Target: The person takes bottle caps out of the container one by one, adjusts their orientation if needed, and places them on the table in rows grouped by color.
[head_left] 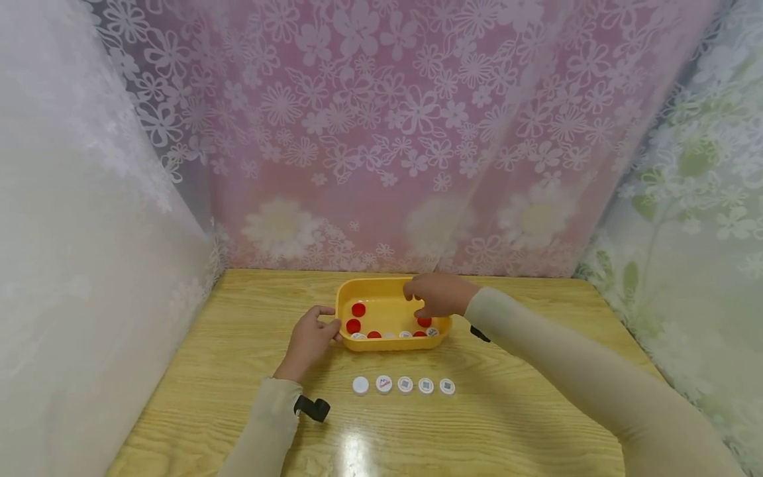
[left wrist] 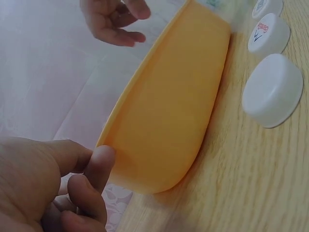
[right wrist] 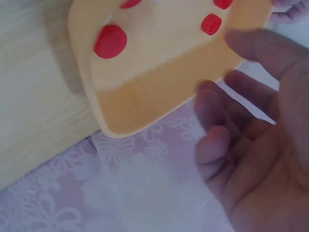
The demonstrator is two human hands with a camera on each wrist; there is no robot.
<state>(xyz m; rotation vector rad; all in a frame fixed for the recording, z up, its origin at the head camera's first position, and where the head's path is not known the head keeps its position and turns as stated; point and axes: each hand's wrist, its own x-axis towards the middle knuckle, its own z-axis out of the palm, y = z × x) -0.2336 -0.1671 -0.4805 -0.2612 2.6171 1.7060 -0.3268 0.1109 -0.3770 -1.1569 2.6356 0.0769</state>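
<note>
A yellow plastic tray (head_left: 390, 344) stands on the wooden table with red and white bottle caps inside. My left hand (head_left: 308, 339) holds the tray's left end, and in the left wrist view its thumb and finger pinch the rim. Above the tray's right part hovers my right hand (head_left: 442, 295), fingers loosely bent with nothing between them. Under it in the head view lies a red cap (head_left: 424, 322); the right wrist view shows a red cap (right wrist: 110, 41) apart from the fingers. Other red caps (head_left: 358, 309) lie at the tray's left side. The front wall partly hides several caps.
In front of the tray a row of several white caps lies on the table, from a plain one (head_left: 360, 385) to a printed one (head_left: 447, 387). Flowered curtains (head_left: 387, 165) hang behind the table (head_left: 238, 384) and along both sides.
</note>
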